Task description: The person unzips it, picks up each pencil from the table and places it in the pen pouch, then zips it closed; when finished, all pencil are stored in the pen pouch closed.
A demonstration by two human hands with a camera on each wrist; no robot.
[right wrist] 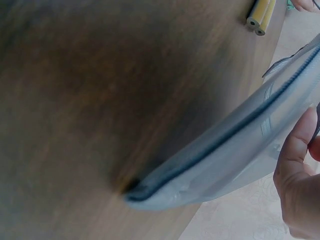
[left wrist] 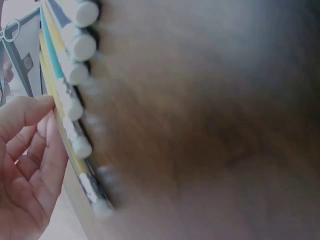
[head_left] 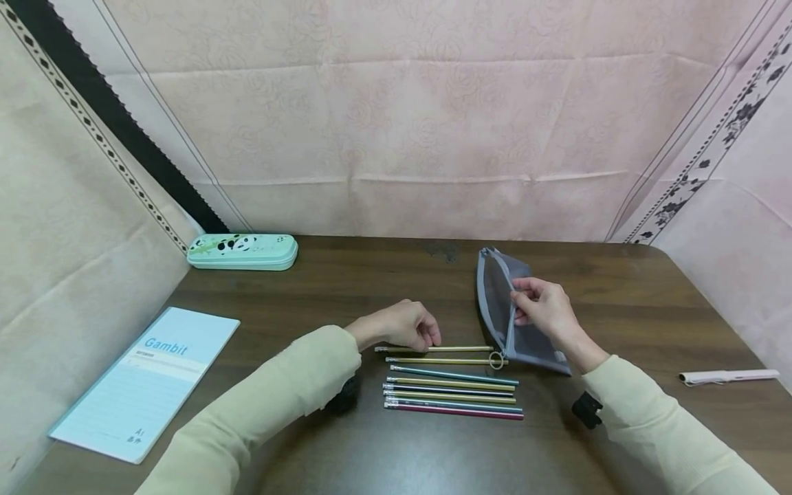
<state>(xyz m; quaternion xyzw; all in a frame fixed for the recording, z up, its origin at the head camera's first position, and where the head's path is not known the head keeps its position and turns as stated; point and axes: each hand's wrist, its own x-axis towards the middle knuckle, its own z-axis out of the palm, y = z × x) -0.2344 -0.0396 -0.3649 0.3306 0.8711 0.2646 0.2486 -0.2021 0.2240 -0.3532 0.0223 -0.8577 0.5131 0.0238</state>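
Several eraser-tipped pencils [head_left: 454, 397] lie side by side in a row, gold, teal, dark and maroon. My left hand [head_left: 408, 324] is at the farthest gold pencil [head_left: 464, 348], pinching it near its eraser end. In the left wrist view the thumb [left wrist: 37, 107] lies right against that pencil's side. My right hand [head_left: 547, 309] pinches one edge of a grey-blue zippered pouch [head_left: 538, 344], whose mouth gapes open toward the left. A ring zipper pull [head_left: 497, 360] hangs from the pouch's near corner, overlapping the tips of the far pencils in the head view.
A mint panda-print pencil case [head_left: 243, 252] sits at the back left of the wooden table [head_left: 322, 440]. The light blue notebook [head_left: 148, 378] lies at the left edge. On the right is a white pen [head_left: 729, 376]. Cloth curtains [head_left: 402, 124] stand behind and at both sides.
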